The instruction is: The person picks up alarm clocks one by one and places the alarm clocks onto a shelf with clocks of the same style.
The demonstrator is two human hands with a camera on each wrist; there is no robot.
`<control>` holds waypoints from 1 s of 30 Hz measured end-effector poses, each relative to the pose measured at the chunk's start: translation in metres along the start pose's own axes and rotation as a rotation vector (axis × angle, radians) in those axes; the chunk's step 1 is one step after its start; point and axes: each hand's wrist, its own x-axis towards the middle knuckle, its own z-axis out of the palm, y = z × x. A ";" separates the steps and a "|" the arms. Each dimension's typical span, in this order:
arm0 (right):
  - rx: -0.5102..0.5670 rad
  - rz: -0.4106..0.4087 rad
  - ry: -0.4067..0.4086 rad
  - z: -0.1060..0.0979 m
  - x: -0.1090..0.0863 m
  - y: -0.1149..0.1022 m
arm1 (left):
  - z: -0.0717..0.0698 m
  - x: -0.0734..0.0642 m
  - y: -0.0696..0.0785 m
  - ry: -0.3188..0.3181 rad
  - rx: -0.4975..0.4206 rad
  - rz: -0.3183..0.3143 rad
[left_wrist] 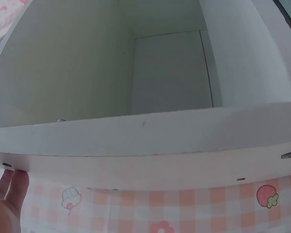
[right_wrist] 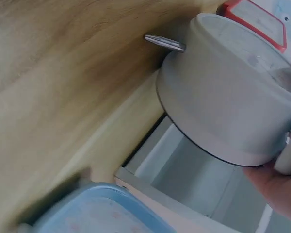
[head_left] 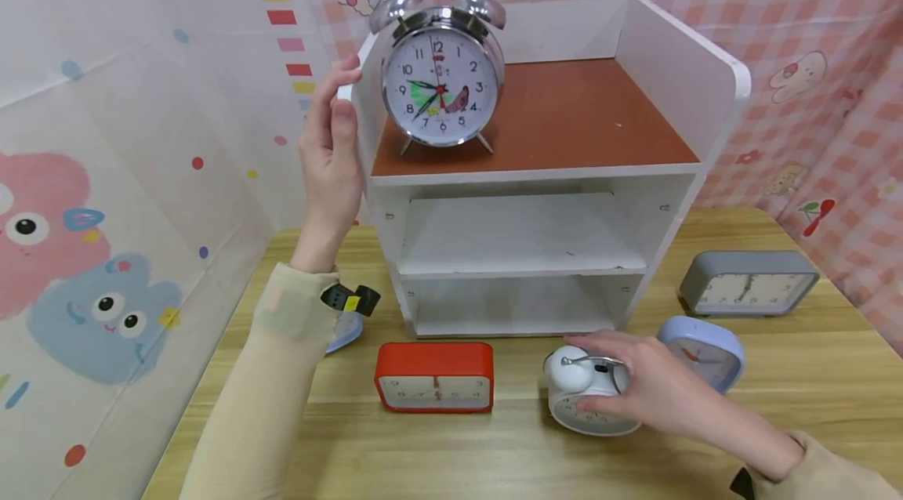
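Note:
My right hand [head_left: 656, 382] grips a white twin-bell alarm clock [head_left: 595, 414], thumb at its face and fingers behind the bells. The clock tilts back in front of the white shelf unit [head_left: 522, 230]; whether its feet touch the table I cannot tell. In the right wrist view its round casing [right_wrist: 233, 92] and a metal foot [right_wrist: 165, 42] show. My left hand [head_left: 331, 159] rests against the front edge of the unit's left side panel, fingers pointing up. In the left wrist view only some fingers [left_wrist: 12, 191] show, outside the panel. A silver twin-bell alarm clock [head_left: 443, 85] stands on the brown top shelf.
A red rectangular clock [head_left: 434, 377] stands before the unit. To its right are a light-blue clock [head_left: 701, 355] and a grey rectangular clock [head_left: 749, 284]. Another bluish object [head_left: 346, 331] is partly hidden behind my left forearm. The wooden table [head_left: 437, 457] meets cloth-covered walls.

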 end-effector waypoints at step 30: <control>-0.019 0.046 0.050 0.007 -0.003 0.000 | -0.001 0.000 0.001 -0.004 -0.001 -0.001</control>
